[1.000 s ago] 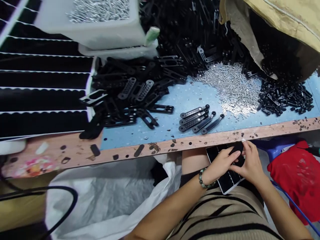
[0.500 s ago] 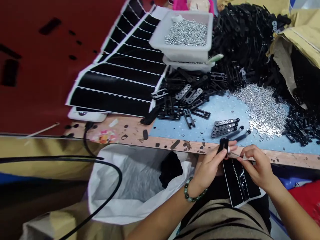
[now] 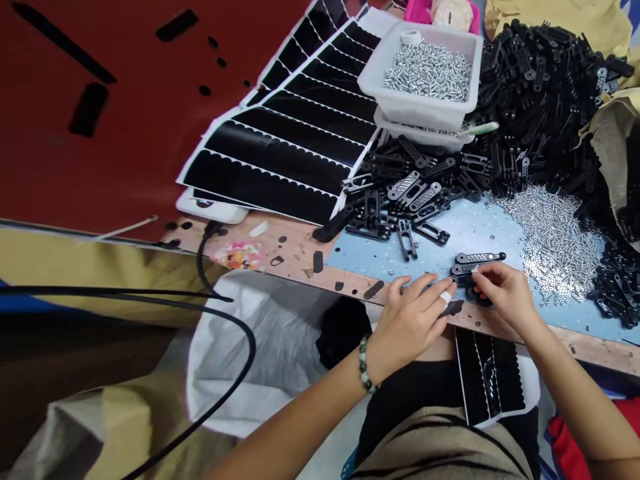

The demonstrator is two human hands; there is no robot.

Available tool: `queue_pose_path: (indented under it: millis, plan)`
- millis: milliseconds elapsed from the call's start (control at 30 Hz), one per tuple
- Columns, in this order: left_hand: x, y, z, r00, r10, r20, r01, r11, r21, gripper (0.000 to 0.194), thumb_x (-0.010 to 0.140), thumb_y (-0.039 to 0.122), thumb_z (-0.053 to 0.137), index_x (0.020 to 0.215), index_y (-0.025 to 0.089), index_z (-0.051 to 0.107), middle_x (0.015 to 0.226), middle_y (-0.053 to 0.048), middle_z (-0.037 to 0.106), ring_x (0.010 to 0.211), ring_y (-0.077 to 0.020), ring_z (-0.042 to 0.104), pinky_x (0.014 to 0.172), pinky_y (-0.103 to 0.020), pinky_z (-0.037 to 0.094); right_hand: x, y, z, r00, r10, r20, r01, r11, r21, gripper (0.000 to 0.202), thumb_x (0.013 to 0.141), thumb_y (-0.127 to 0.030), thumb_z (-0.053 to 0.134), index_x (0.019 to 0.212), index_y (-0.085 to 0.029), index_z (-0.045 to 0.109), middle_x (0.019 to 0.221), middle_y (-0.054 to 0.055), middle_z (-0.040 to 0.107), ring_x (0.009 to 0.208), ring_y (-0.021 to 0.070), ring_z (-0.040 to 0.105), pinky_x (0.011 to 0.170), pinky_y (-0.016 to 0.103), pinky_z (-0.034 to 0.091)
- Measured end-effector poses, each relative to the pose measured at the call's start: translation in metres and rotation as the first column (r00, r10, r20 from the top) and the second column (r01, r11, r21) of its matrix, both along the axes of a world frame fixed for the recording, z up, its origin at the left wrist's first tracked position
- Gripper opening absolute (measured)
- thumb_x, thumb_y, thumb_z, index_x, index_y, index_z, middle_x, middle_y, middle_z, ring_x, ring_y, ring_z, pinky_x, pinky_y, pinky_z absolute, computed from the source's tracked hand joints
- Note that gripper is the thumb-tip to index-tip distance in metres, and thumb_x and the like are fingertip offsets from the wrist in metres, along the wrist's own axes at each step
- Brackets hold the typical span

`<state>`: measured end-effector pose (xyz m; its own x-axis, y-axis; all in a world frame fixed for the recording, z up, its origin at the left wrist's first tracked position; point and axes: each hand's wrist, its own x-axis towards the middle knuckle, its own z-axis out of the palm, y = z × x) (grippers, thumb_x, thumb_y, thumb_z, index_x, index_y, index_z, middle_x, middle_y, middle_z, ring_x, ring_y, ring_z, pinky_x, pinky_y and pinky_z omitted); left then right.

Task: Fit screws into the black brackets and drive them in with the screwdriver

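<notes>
On the blue sheet (image 3: 370, 260) by the bench's wood-coloured front edge (image 3: 295, 267), a cluster of black links (image 3: 480, 257) is lying partly hidden behind the right hand (image 3: 507, 297). Its thumb and index tips are sitting nearly together; can't tell if they're pinching a link. Left hand (image 3: 413, 317) is spreading palm-down over the edge, fingers slightly apart, underside hidden. Paper bag (image 3: 613, 160) is running out of frame right. Silvery screws (image 3: 555, 233) are heaping beside. Top link is pointing its narrow end right, long axis running roughly left-right.
</notes>
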<state>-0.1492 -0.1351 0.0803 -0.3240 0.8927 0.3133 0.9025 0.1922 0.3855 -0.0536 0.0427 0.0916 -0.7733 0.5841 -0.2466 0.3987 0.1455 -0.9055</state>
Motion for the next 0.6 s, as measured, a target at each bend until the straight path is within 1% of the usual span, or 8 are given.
queue_pose_path:
  millis: [167,267,333,433,467,500,533,600]
  plan:
    - [0.0,0.002,0.0,1.0,-0.007,0.019,0.007,1.0,-0.026,0.035,0.087,0.018,0.057,0.122,0.022,0.059,0.124,-0.004,0.064,0.112,-0.0254,0.053,0.098,-0.047,0.027,0.0,0.003,-0.002,0.994,0.086,0.067,-0.099,0.971,0.219,0.018,0.082,-0.035,0.058,0.083,-0.019,0.066,0.073,0.004,0.067,0.06,0.0163,0.062,0.057,0.03,0.05]
    - [0.001,0.007,0.001,0.999,-0.003,0.04,0.004,0.999,-0.037,0.039,0.086,0.018,0.06,0.124,0.023,0.057,0.121,-0.005,0.065,0.109,-0.0251,0.054,0.098,-0.047,0.026,-0.002,0.002,0.001,0.986,0.118,0.114,-0.154,0.912,0.38,0.017,0.085,-0.033,0.054,0.084,-0.02,0.064,0.076,0.005,0.067,0.063,0.0173,0.062,0.061,0.031,0.048]
    - [0.001,0.01,0.003,0.998,0.001,0.065,0.002,0.999,-0.038,0.037,0.086,0.017,0.059,0.123,0.024,0.058,0.119,-0.005,0.066,0.107,-0.025,0.054,0.098,-0.048,0.026,-0.003,0.001,0.003,0.974,0.138,0.18,-0.213,0.83,0.516,0.015,0.088,-0.034,0.052,0.087,-0.021,0.06,0.078,0.005,0.067,0.067,0.0186,0.061,0.062,0.031,0.047]
    - [-0.002,0.012,0.008,0.989,0.014,0.147,-0.008,0.999,-0.044,0.031,0.089,0.017,0.053,0.118,0.022,0.061,0.116,-0.007,0.065,0.106,-0.0262,0.051,0.096,-0.05,0.027,-0.004,0.002,0.01,0.945,0.136,0.296,-0.309,0.662,0.683,0.019,0.088,-0.039,0.054,0.092,-0.021,0.056,0.082,0.007,0.064,0.074,0.0226,0.06,0.06,0.031,0.045]
    - [-0.003,0.012,0.009,0.981,0.016,0.192,-0.008,0.999,-0.042,0.029,0.09,0.018,0.05,0.115,0.021,0.063,0.116,-0.007,0.065,0.106,-0.0265,0.051,0.094,-0.05,0.029,-0.004,0.003,0.012,0.944,0.14,0.299,-0.319,0.617,0.719,0.021,0.088,-0.041,0.054,0.095,-0.021,0.055,0.086,0.009,0.063,0.079,0.0244,0.06,0.062,0.033,0.046]
    - [-0.005,0.012,0.011,0.97,0.016,0.242,-0.007,0.999,-0.036,0.027,0.091,0.018,0.047,0.111,0.02,0.065,0.116,-0.007,0.064,0.106,-0.0265,0.05,0.093,-0.049,0.03,-0.004,0.003,0.015,0.951,0.154,0.266,-0.305,0.591,0.747,0.023,0.089,-0.041,0.054,0.098,-0.02,0.054,0.09,0.011,0.062,0.085,0.0259,0.059,0.066,0.035,0.047]
    - [-0.006,0.012,0.013,0.956,0.014,0.294,-0.007,1.0,-0.026,0.027,0.092,0.019,0.043,0.106,0.019,0.067,0.117,-0.007,0.063,0.107,-0.0262,0.049,0.093,-0.048,0.032,-0.004,0.003,0.019,0.96,0.189,0.205,-0.278,0.589,0.759,0.023,0.089,-0.04,0.054,0.1,-0.02,0.053,0.095,0.011,0.061,0.09,0.0264,0.058,0.07,0.037,0.048]
    - [-0.008,0.011,0.016,0.924,0.001,0.381,-0.002,1.0,0.004,0.031,0.092,0.019,0.038,0.096,0.018,0.069,0.119,-0.007,0.061,0.109,-0.0257,0.047,0.095,-0.047,0.033,-0.004,0.001,0.025,0.947,0.316,0.063,-0.261,0.639,0.724,0.021,0.091,-0.036,0.052,0.105,-0.021,0.051,0.1,0.011,0.059,0.095,0.0247,0.057,0.077,0.038,0.05]
